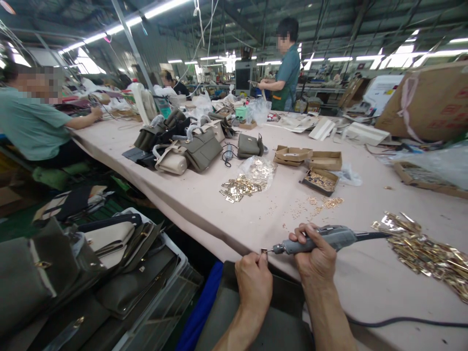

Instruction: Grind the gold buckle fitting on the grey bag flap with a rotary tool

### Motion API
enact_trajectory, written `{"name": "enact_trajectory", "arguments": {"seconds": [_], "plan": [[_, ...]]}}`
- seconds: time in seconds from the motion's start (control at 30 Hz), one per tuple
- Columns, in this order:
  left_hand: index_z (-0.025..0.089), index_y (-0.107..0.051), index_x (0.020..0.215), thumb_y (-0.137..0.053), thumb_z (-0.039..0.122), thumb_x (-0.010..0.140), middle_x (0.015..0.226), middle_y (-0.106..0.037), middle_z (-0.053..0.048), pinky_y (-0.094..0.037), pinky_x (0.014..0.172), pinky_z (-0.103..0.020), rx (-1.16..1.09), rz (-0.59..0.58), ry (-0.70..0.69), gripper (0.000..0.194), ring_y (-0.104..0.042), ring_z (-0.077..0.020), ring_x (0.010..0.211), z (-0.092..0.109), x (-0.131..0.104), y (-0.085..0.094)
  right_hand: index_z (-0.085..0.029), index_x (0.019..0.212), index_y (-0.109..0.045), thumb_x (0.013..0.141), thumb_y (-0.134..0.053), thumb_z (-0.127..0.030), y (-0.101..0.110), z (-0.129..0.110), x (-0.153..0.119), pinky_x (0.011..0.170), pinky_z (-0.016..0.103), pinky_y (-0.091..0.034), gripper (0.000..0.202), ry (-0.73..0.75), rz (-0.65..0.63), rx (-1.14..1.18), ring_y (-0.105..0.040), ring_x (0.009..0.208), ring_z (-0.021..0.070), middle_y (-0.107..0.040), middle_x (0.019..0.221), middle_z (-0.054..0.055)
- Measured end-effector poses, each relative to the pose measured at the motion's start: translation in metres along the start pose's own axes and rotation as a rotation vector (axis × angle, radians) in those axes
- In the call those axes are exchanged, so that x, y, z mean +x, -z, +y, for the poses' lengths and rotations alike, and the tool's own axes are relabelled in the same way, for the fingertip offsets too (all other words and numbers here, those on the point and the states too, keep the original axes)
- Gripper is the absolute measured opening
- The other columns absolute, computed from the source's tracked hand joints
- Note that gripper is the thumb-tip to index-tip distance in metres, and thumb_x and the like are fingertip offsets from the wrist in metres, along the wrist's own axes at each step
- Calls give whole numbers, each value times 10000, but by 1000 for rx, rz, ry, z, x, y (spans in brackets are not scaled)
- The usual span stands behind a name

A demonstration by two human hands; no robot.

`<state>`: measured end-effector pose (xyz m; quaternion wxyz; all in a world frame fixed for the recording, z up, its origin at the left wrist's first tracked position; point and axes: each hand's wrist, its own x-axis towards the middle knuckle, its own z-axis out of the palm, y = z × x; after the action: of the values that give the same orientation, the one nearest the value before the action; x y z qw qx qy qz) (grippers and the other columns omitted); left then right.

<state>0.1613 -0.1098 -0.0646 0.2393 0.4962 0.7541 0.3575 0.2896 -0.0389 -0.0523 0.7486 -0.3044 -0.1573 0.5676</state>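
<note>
Small metal fitting, probably light, stiff and slippery, pinched at its edges by left hand fingertips; right hand clenched round grey electric screwdriver.

- grey power screwdriver, black cord, at 6 o'clock
- pale pink bench
- gold metal fittings at 4 o'clock
- olive-grey and cream handbags at 11 o'clock
- brown cardboard trays at 1 o'clock
</note>
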Motion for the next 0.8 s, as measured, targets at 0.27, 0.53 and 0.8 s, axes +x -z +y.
{"name": "enact_trajectory", "arguments": {"seconds": [0.27, 0.53, 0.8], "plan": [[179, -716, 569, -574, 217, 931, 627, -750, -115, -436, 621, -280, -57, 6, 24, 390, -697, -223, 596, -1, 4, 0, -177, 818, -593, 663, -858, -151, 0, 3, 0, 583, 246, -485, 308, -11, -8, 1, -447, 567, 87, -539, 705, -35], [190, -694, 514, -580, 258, 913, 560, -723, -94, -436, 588, -263, -75, 7, 40, 420, -692, -213, 560, -3, 6, 1, -175, 813, -590, 670, -857, -153, 1, 1, 0, 596, 238, -487, 304, 2, -17, -2, -449, 579, 81, -533, 710, -40], [204, -657, 500, -564, 262, 904, 499, -693, -61, -457, 584, -269, -137, -18, 69, 418, -705, -225, 562, -5, 8, 0, -170, 815, -587, 655, -856, -144, 0, 1, 0, 590, 247, -498, 314, 3, 1, 1, -454, 576, 79, -558, 748, -29]]}}
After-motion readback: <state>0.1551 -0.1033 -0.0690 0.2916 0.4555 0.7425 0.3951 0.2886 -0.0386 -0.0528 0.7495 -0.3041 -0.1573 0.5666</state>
